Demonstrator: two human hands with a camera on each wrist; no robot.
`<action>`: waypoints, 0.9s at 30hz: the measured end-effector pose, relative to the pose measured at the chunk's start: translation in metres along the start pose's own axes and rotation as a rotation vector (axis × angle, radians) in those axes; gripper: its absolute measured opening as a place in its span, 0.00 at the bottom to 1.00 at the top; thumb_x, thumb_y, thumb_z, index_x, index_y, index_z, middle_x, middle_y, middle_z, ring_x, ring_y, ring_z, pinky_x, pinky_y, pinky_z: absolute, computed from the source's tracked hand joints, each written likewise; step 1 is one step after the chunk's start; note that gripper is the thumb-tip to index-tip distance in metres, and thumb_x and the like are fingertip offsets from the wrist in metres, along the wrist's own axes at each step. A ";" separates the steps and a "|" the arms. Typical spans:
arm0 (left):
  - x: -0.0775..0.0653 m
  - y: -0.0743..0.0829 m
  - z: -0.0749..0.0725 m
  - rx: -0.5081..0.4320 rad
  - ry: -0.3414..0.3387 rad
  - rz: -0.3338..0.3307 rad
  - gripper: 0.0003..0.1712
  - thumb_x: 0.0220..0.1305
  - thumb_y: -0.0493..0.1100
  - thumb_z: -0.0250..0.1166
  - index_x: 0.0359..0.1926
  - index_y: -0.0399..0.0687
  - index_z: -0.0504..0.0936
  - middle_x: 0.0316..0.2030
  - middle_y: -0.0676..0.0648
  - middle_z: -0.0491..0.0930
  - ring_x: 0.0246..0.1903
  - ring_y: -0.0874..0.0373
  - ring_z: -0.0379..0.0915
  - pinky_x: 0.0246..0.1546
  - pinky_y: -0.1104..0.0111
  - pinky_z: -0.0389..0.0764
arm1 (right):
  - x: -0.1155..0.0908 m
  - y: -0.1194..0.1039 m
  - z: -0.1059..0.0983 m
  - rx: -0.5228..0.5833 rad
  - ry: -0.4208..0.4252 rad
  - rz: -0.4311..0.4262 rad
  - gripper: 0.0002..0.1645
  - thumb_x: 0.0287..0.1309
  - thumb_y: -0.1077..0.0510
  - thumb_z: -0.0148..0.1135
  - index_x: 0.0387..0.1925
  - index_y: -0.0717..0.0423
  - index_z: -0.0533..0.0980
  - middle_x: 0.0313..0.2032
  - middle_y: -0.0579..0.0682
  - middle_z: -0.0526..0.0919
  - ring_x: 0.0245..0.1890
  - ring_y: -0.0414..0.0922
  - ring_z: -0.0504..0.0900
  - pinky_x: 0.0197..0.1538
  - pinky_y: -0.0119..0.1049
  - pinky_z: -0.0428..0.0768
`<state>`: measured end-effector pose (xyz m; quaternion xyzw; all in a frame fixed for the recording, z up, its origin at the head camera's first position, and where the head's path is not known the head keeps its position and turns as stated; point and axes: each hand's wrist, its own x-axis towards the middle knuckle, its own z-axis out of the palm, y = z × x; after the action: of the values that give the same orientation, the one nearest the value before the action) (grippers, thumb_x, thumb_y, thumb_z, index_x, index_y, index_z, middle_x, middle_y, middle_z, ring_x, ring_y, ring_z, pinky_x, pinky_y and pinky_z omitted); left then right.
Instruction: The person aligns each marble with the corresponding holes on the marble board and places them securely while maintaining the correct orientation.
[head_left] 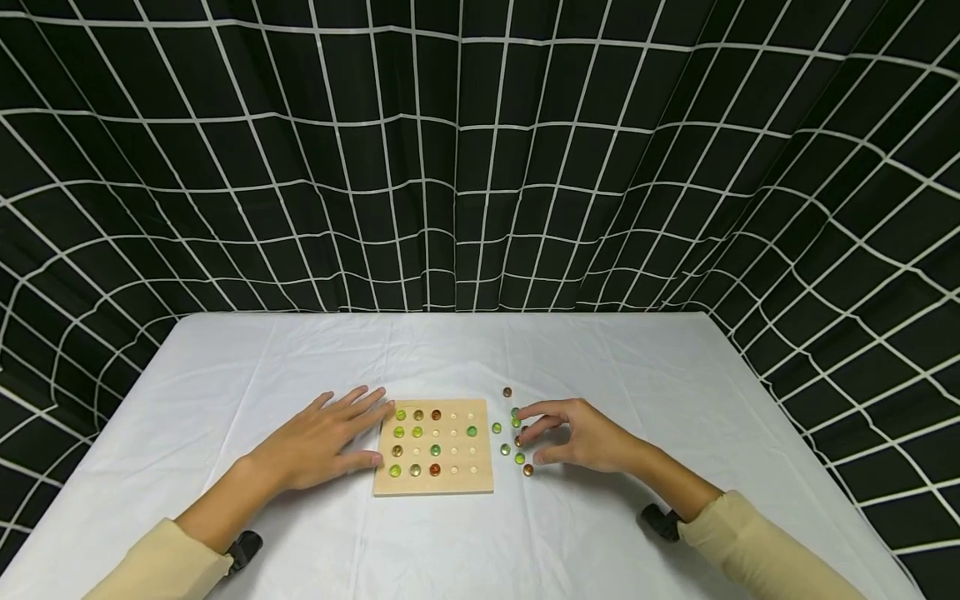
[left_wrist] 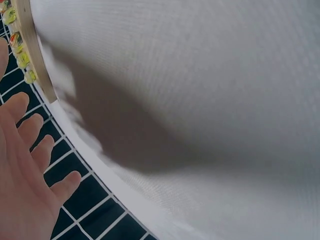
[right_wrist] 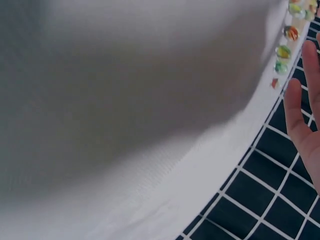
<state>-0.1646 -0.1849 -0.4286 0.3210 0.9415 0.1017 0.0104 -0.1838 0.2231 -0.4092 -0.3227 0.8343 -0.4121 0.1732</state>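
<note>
A light wooden board (head_left: pixel 463 460) with rows of shallow round hollows lies on the table. Glass marbles, green, yellow-green and reddish brown, sit mostly in its left columns; one green marble (head_left: pixel 472 431) is in the far right column. My left hand (head_left: pixel 322 442), palm down with fingers spread, has its thumb and fingertips at the board's left edge. To the right of the board, my right hand (head_left: pixel 588 437) reaches over loose marbles (head_left: pixel 520 458), its thumb apart from the bent fingers. One brown marble (head_left: pixel 518 441) is right at a fingertip, partly covered.
A white cloth (head_left: pixel 420 550) with light creases covers the table. Behind it and along the sides hangs a black curtain (head_left: pixel 480 208) with a white grid. A lone brown marble (head_left: pixel 507 392) lies farthest back among the loose ones.
</note>
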 end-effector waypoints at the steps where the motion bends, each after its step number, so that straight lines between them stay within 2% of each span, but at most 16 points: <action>1: 0.000 0.000 0.001 -0.004 -0.004 0.000 0.43 0.68 0.71 0.53 0.76 0.57 0.62 0.75 0.47 0.58 0.74 0.46 0.51 0.69 0.38 0.55 | 0.000 0.001 0.002 0.014 -0.010 0.003 0.33 0.51 0.64 0.75 0.60 0.60 0.75 0.42 0.47 0.89 0.54 0.46 0.83 0.65 0.44 0.69; 6: 0.001 0.002 0.002 -0.011 -0.027 -0.007 0.43 0.68 0.72 0.52 0.76 0.57 0.61 0.75 0.48 0.58 0.74 0.47 0.52 0.69 0.39 0.55 | -0.001 0.003 0.008 0.040 -0.043 0.010 0.29 0.50 0.65 0.75 0.56 0.59 0.78 0.41 0.46 0.89 0.54 0.46 0.82 0.62 0.34 0.71; 17: 0.002 0.004 0.003 -0.025 -0.061 -0.023 0.45 0.67 0.72 0.52 0.77 0.55 0.60 0.75 0.49 0.58 0.74 0.46 0.51 0.70 0.40 0.54 | -0.002 0.004 0.011 0.032 -0.076 -0.010 0.22 0.52 0.69 0.72 0.51 0.59 0.80 0.37 0.46 0.89 0.46 0.43 0.85 0.57 0.37 0.78; 27: 0.003 0.004 0.005 -0.020 -0.074 -0.022 0.46 0.66 0.72 0.54 0.77 0.53 0.60 0.75 0.49 0.58 0.74 0.45 0.52 0.70 0.39 0.53 | -0.001 0.006 0.012 0.001 -0.094 0.011 0.21 0.53 0.68 0.72 0.50 0.57 0.81 0.37 0.42 0.89 0.48 0.41 0.84 0.63 0.38 0.74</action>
<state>-0.1642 -0.1791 -0.4324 0.3140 0.9430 0.0989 0.0498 -0.1792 0.2195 -0.4209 -0.3368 0.8269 -0.3959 0.2146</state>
